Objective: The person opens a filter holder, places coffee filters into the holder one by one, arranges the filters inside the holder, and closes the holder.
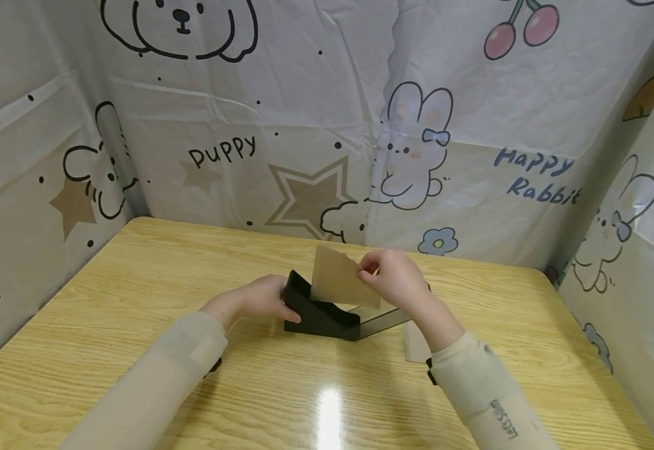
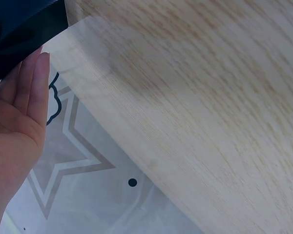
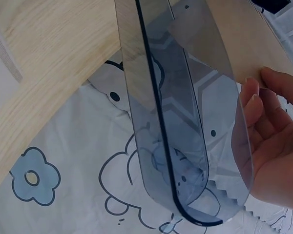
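Observation:
A black box point(image 1: 321, 320) with a clear, smoky lid point(image 1: 386, 322) swung out to the right is above the middle of the table. My left hand point(image 1: 262, 297) grips its left end, thumb in front; in the left wrist view the fingers lie along the black wall point(image 2: 29, 44). My right hand point(image 1: 397, 278) pinches a brown paper coffee filter point(image 1: 335, 278) by its right edge. The filter is over the box's opening, its lower left part partly behind the black wall. Seen from the right wrist, the filter point(image 3: 249, 44) shows a crimped edge, and the lid point(image 3: 185, 122) hangs beside the hand point(image 3: 278, 122).
A flat pale sheet or packet point(image 1: 415, 344) lies on the wooden table point(image 1: 164, 262), partly hidden by the right forearm. Printed cloth point(image 1: 304, 94) hangs around the back and sides of the table.

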{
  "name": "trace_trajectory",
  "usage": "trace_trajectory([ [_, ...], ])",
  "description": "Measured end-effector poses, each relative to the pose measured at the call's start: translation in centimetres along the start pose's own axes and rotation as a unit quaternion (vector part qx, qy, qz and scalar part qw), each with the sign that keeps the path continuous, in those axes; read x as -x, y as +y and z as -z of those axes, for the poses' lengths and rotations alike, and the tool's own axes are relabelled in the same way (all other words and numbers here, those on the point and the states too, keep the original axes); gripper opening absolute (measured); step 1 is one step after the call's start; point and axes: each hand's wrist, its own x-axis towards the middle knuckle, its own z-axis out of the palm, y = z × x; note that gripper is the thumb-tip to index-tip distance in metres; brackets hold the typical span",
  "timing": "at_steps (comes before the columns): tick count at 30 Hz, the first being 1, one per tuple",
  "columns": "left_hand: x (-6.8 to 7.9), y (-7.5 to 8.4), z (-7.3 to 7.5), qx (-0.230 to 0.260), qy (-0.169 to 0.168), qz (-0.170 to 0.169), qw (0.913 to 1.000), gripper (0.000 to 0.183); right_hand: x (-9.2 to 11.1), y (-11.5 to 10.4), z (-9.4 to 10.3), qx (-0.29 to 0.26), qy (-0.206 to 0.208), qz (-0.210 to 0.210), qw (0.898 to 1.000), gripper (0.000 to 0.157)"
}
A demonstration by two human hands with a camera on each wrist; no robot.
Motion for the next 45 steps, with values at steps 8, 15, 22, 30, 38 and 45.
trace_trajectory([
  [8,0.0,0.0,0.0,-0.005,-0.002,-0.004,1.0000,0.027,0.0,-0.2,-0.8,0.008,-0.012,0.004,1.000,0.009],
  [15,0.0,-0.1,0.1,0.002,-0.004,-0.009,1.0000,0.028,-0.1,-0.2,-1.5,0.023,-0.016,0.004,1.000,0.009],
  [22,0.0,-0.2,0.2,0.002,-0.002,-0.015,0.9999,0.030,-0.3,-0.2,-2.0,0.021,-0.025,-0.010,0.999,0.008],
  [30,0.1,-0.1,0.2,0.001,-0.004,-0.015,0.9999,0.029,-0.3,-0.3,-2.7,0.016,-0.031,-0.009,0.999,0.009],
  [38,0.1,-0.1,0.2,-0.001,-0.005,-0.007,1.0000,0.029,-0.4,-0.2,-3.5,0.016,-0.026,0.008,1.000,0.009],
  [45,0.1,-0.1,0.2,-0.002,-0.003,0.000,1.0000,0.029,-0.5,-0.6,-3.9,0.023,-0.037,-0.006,0.999,0.010],
])
